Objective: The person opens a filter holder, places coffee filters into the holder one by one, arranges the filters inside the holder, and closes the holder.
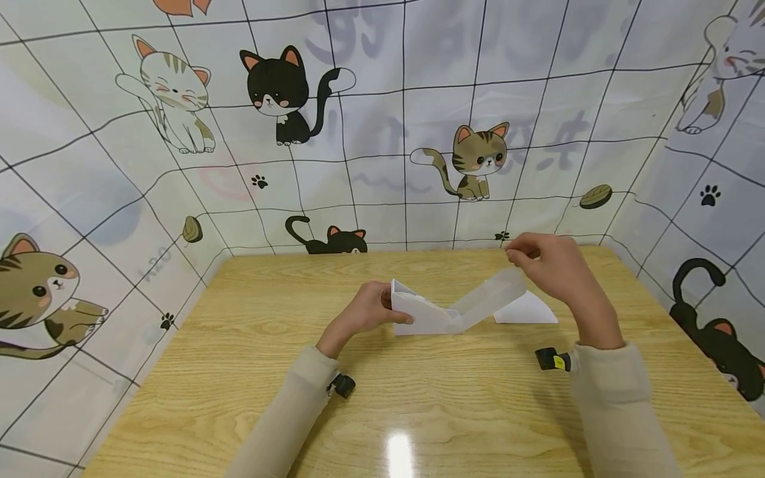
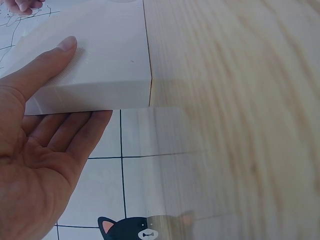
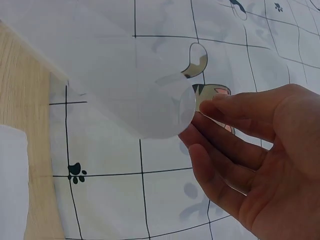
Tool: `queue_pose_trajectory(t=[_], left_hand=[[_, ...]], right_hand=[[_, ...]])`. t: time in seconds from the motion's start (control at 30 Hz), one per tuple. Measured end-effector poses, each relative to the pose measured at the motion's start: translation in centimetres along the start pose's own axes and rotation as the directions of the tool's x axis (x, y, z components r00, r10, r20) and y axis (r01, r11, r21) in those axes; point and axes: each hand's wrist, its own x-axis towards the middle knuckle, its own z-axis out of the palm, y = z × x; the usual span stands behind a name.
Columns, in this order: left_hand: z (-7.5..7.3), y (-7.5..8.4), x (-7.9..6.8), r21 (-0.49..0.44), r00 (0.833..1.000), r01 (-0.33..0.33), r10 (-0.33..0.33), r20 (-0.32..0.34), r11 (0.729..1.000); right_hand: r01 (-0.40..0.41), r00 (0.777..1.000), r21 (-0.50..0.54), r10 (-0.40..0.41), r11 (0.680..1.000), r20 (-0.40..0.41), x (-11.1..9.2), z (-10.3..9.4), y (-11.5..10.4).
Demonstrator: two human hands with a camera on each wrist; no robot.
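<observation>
A white flat-sided box (image 1: 421, 317) stands low over the table, and my left hand (image 1: 367, 307) grips its left end. In the left wrist view the thumb (image 2: 57, 57) lies along one broad face and the fingers are under the box's edge. From the box's right side a translucent whitish strip (image 1: 487, 299) slants up to the right. My right hand (image 1: 552, 267) is at its raised end. Seen from the right wrist, the strip's end (image 3: 150, 107) is rounded, and the thumb and fingers (image 3: 245, 107) pinch its rim.
A white piece (image 1: 527, 311), perhaps paper, lies on the wooden table (image 1: 382, 392) behind and right of the strip. Close behind the table's back edge hangs a white grid-lined curtain (image 1: 382, 153) with cat drawings, which also runs along both sides.
</observation>
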Motion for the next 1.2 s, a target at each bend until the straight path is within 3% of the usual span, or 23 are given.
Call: queue_pose_trajectory(t=[0.2, 0.47, 0.8, 1.2], left_hand=[[0.1, 0.0, 0.0, -0.002, 1.0, 0.006, -0.006, -0.006, 1.0], [0.0, 0.0, 0.0, 0.003, 1.0, 0.005, -0.005, -0.003, 1.0], [0.0, 0.2, -0.1, -0.001, 1.0, -0.007, 0.007, 0.0, 1.0], [0.0, 0.2, -0.1, 0.007, 1.0, 0.009, -0.009, -0.006, 1.0]], right_hand=[[-0.045, 0.999, 0.015, 0.045, 0.999, -0.03, -0.1, -0.1, 0.9], [-0.099, 0.995, 0.017, 0.099, 0.995, -0.005, 0.0, -0.1, 2.5], [-0.172, 0.981, -0.016, 0.173, 0.985, 0.087, 0.0, 0.4, 4.6], [-0.252, 0.946, -0.05, 0.257, 0.966, 0.198, 0.0, 1.4, 7.3]])
